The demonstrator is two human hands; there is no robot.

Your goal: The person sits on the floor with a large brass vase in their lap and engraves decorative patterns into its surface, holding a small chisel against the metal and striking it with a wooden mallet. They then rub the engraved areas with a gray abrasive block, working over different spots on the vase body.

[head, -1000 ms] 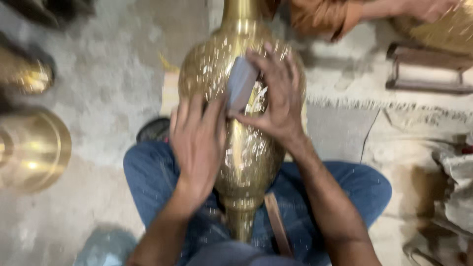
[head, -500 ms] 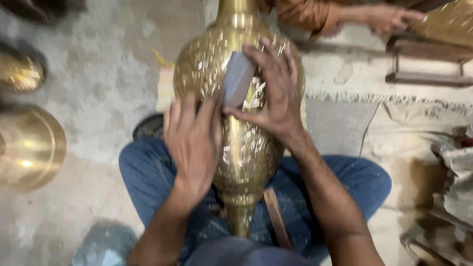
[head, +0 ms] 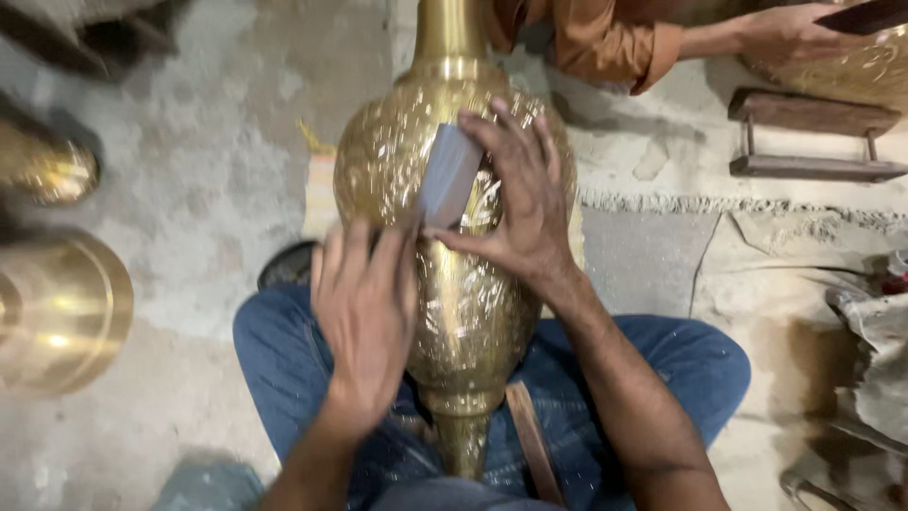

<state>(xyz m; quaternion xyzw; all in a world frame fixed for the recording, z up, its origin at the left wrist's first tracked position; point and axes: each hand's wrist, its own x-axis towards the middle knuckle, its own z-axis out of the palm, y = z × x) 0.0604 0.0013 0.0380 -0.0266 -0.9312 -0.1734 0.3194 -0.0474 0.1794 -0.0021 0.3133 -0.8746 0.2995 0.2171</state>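
Fingers (head: 511,151) of the right hand (head: 525,203) pinch a grey block (head: 449,175) against the brass vase (head: 454,284) over a concrete floor (head: 189,142).

Rough grey concrete floor (head: 189,123)

One engraved brass vase (head: 454,284), one grey block (head: 448,176), two other brass vessels (head: 57,312), one wooden stand (head: 813,142)

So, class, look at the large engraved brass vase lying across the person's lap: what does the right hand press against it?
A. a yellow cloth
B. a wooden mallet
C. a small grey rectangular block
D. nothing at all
C: the right hand holds a small grey rectangular block flat against the belly of the large engraved brass vase, while the left hand rests on the vase's side.
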